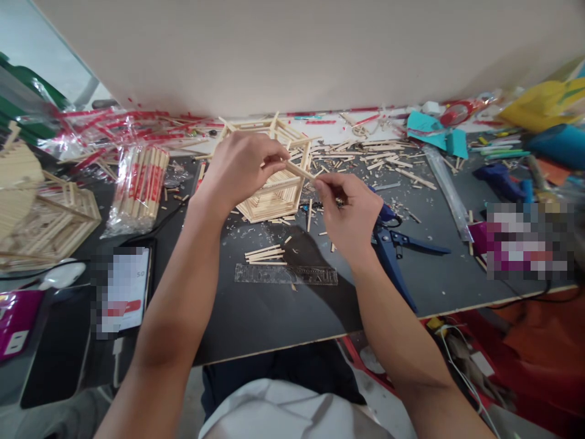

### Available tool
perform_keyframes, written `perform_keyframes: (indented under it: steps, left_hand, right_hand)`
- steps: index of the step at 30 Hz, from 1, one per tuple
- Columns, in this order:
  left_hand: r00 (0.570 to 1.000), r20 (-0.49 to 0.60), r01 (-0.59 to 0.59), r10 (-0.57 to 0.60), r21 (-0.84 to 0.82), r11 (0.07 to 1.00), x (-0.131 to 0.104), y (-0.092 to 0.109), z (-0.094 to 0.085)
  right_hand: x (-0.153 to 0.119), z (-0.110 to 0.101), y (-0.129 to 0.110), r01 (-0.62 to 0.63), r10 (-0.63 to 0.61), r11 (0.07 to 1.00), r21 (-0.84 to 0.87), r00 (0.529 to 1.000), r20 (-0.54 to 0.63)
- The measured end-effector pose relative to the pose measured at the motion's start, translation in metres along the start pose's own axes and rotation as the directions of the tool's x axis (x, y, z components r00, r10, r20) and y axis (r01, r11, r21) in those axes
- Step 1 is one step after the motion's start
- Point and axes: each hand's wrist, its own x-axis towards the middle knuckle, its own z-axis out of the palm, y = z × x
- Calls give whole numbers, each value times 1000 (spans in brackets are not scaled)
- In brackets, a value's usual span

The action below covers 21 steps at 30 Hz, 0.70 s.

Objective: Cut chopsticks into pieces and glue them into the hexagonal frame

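Note:
Between my two hands stretches a thin wooden stick. The fingers of my left hand pinch its left end, and my right hand pinches its right end. Just behind and below it stands a many-sided frame built of stacked wooden sticks, partly hidden by my left hand. Several short cut sticks lie side by side nearer to me, above a clear ruler. Right of my right hand lies a blue-handled cutter or pliers, partly covered by that hand.
A plastic-wrapped bundle of chopsticks lies at the left, near a second stick structure. Two phones rest at the front left. Stick scraps litter the back of the dark table. A blue tool lies at the right.

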Motion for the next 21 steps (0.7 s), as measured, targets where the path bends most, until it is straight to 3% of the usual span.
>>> perform_keyframes:
  steps: [21]
  left_hand:
    - [1000, 8, -14, 14, 4, 1000, 1, 3, 0]
  right_hand:
    - [-1, 1, 5, -12, 12, 1000, 16, 1000, -1]
